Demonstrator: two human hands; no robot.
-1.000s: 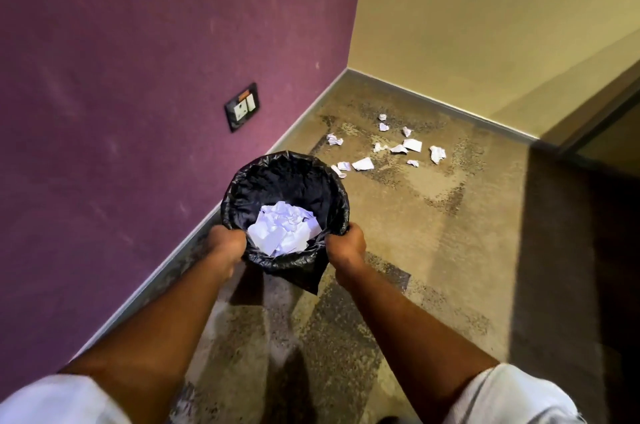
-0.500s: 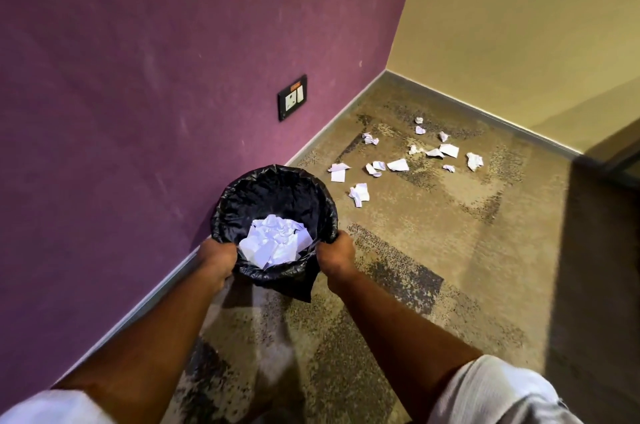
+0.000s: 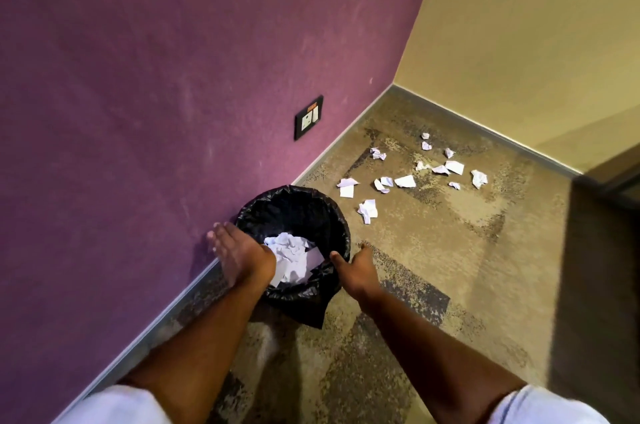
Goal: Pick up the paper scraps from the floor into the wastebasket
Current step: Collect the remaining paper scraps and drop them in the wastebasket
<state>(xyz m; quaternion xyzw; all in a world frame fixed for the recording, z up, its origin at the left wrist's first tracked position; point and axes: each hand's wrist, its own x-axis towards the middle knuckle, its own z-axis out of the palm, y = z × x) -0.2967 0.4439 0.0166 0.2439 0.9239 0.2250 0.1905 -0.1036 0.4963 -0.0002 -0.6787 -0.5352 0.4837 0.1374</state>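
Fingers of left hand [image 3: 239, 252] spread straight, released, beside the near rim of round wastebasket lined with black plastic bag [image 3: 332, 226]; right hand [image 3: 358, 266] likewise loose, holding nothing, just off the opposite rim. Inside the basket, crumpled white paper [image 3: 292, 259]. Beyond, on mottled brown carpet [image 3: 450, 250], scattered white paper scraps [image 3: 405, 181], near purple wall [image 3: 138, 112].

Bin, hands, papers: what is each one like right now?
Bin: upright on the floor beside the wall, black liner in, partly filled with crumpled paper.
Scraps: scattered on the carpet beyond the bin.
Left hand: open, at the bin's rim.
Right hand: open, beside the rim.
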